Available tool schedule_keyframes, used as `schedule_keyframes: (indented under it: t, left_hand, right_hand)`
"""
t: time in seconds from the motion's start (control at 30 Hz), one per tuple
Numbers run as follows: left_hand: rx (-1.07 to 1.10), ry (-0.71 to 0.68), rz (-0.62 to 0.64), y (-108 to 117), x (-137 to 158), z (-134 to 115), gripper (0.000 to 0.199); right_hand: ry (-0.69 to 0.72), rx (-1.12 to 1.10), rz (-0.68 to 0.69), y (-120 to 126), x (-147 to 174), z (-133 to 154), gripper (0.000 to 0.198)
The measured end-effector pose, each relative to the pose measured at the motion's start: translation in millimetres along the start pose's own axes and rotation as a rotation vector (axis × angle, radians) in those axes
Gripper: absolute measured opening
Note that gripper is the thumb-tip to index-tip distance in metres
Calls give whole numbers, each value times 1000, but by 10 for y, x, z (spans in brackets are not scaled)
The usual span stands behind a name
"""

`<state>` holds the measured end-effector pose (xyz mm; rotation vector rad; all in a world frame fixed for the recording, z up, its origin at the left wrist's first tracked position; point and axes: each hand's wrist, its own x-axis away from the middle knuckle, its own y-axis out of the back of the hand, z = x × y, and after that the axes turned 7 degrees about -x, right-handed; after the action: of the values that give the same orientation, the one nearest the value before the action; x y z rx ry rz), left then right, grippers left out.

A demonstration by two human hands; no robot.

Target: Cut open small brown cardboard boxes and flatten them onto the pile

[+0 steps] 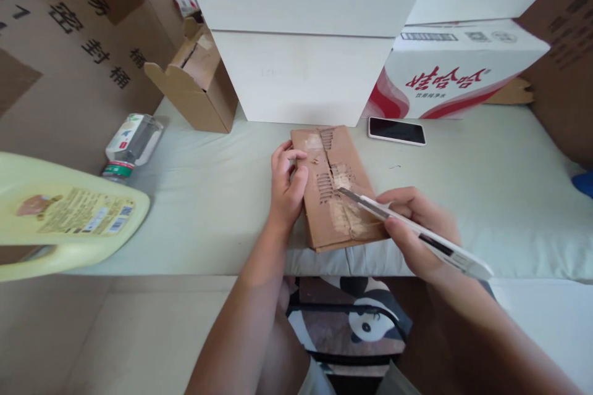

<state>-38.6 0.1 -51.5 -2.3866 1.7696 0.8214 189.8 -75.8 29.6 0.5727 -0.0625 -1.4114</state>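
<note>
A small flat cardboard box (315, 222) lies on the pale cloth-covered surface in front of me. Its top has torn, scuffed patches, bits of clear tape and a seam running lengthwise. My left hand (288, 184) grips the box along its left side, fingers curled and thumb near the upper edge. In my right hand (417, 225) is a white utility knife (466, 260) with its blade out. The blade tip is at the seam, near the middle of the box top; whether it has gone in I cannot tell.
A phone (396, 131) lies beyond the box to the right, before a printed white carton (445, 68). White boxes (301, 74) stand behind. On the left are an open brown box (204, 89), a clear bottle (134, 145) and a large yellow jug (92, 216).
</note>
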Motion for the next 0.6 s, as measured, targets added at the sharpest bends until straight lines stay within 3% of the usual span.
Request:
schedule_keyframes:
  t: [0.37, 0.5, 0.6]
  left_hand:
    - [-34, -3, -9, 24, 29, -27, 26]
    - [-36, 9, -25, 28, 25, -77, 23]
    - [-27, 39, -39, 36, 12, -115, 23]
  right_hand:
    - [206, 217, 46, -136, -129, 241, 8]
    - [210, 93, 62, -53, -44, 257, 15]
    - [142, -109, -5, 73, 28, 180, 17]
